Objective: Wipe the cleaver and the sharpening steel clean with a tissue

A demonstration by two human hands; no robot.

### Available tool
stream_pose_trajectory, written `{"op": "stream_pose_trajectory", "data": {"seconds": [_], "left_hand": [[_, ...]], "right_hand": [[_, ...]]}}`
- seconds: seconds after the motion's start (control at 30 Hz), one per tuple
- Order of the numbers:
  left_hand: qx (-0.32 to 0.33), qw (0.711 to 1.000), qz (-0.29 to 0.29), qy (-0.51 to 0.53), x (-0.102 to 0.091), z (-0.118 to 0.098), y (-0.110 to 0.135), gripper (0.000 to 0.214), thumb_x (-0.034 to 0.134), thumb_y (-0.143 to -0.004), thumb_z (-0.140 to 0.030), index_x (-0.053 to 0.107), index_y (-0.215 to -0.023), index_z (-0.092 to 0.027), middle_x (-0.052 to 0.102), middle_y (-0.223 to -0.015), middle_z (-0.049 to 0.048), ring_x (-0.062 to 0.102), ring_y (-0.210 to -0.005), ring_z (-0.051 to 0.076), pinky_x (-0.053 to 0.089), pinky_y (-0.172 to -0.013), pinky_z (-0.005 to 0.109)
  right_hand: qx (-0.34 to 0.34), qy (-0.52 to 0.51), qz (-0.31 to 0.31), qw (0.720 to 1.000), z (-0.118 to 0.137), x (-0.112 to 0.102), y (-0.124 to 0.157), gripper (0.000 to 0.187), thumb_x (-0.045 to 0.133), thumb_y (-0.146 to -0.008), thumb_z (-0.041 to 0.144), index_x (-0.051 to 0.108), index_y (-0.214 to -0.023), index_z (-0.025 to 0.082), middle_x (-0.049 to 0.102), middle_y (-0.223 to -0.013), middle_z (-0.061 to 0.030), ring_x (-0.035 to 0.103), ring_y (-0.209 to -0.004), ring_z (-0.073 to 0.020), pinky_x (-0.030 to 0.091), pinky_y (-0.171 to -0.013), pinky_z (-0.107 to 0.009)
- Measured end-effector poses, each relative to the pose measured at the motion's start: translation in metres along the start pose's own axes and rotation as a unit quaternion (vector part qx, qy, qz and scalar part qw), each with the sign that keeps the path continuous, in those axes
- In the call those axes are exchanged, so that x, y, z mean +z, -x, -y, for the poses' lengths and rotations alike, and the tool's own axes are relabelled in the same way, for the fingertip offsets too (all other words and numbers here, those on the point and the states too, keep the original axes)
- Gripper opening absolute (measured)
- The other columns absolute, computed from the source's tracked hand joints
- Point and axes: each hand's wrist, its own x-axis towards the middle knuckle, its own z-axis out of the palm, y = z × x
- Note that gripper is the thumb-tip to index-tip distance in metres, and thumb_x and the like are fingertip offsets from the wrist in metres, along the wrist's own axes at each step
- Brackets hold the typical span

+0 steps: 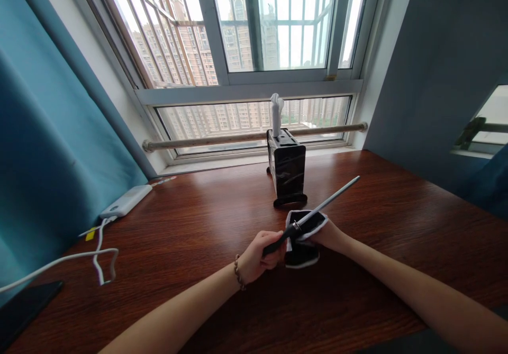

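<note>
Head view: the honing steel [332, 198] is held above the counter's [190, 221] middle, before the knife block [286, 170], its tip slanting up to the right. It looks stiff, slim and probably slick. The black handle is the sound hold, and the left hand's [257, 262] grip is closed there. The right hand [332, 236] clasps a soft cloth [301, 251] at the rod's base.

Held both forearms stretched forward, converging; clenched the left hand [260, 257] in a fist; right hand [331, 236] just beside, seemingly closed, fingers mostly hidden.

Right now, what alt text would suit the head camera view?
A left hand grips a honing steel while the right hand holds a black cloth at its base, above a wooden desk. A black knife block stands behind.
</note>
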Motion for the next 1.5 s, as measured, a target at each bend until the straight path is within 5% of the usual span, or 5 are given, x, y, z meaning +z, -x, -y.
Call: {"op": "stream_pose_trajectory", "data": {"seconds": [0.1, 0.6, 0.8, 0.93, 1.5], "left_hand": [[0.005, 1.000, -0.007, -0.007, -0.001, 0.001, 0.000, 0.037, 0.054, -0.080, -0.046, 0.050, -0.062, -0.013, 0.024, -0.037, -0.0087, 0.015, -0.034, 0.003, 0.007, -0.036, 0.020], [0.026, 0.988, -0.064, -0.139, 0.007, 0.007, -0.004, 0.039, 0.051, -0.080, -0.050, 0.053, -0.067, -0.014, 0.035, -0.042, -0.0060, 0.022, -0.032, 0.005, 0.015, -0.034, 0.020], [0.124, 0.941, -0.147, -0.280, 0.007, 0.011, -0.003, 0.027, 0.070, -0.069, -0.035, 0.059, -0.081, -0.015, 0.054, -0.065, -0.0004, 0.045, -0.055, 0.011, 0.031, -0.049, 0.020], [0.154, 0.919, -0.164, -0.322, 0.007, 0.013, -0.001, 0.016, 0.064, -0.076, -0.030, 0.060, -0.080, -0.015, 0.056, -0.067, 0.0003, 0.045, -0.062, 0.013, 0.033, -0.057, 0.022], [0.015, 0.999, -0.029, -0.037, -0.004, 0.003, -0.004, 0.022, 0.058, -0.075, -0.033, 0.051, -0.072, -0.012, 0.046, -0.053, -0.0008, 0.028, -0.038, 0.004, 0.016, -0.037, 0.019]], "right_hand": [[0.011, 0.005, -0.014, 1.000, 0.008, 0.002, -0.003, 0.055, 0.080, -0.045, 0.017, 0.065, -0.097, 0.020, 0.067, -0.095, -0.0038, 0.061, -0.086, -0.0172, 0.048, -0.086, -0.033], [0.127, -0.179, -0.062, 0.974, 0.018, 0.009, 0.005, 0.040, 0.080, -0.050, 0.021, 0.066, -0.087, 0.013, 0.067, -0.083, -0.0055, 0.062, -0.077, -0.0163, 0.048, -0.077, -0.031], [0.106, -0.163, -0.079, 0.978, 0.011, 0.008, 0.004, 0.032, 0.077, -0.057, 0.026, 0.067, -0.084, 0.014, 0.067, -0.083, -0.0054, 0.062, -0.077, -0.0162, 0.048, -0.077, -0.030], [0.096, -0.150, -0.090, 0.980, 0.000, 0.005, 0.003, 0.030, 0.078, -0.055, 0.024, 0.067, -0.082, 0.015, 0.067, -0.083, -0.0038, 0.061, -0.076, -0.0140, 0.047, -0.077, -0.028], [0.050, -0.014, 0.029, 0.998, 0.016, 0.006, 0.007, 0.038, 0.074, -0.061, 0.024, 0.063, -0.097, 0.019, 0.066, -0.088, -0.0010, 0.062, -0.077, -0.0118, 0.050, -0.078, -0.026]]}}
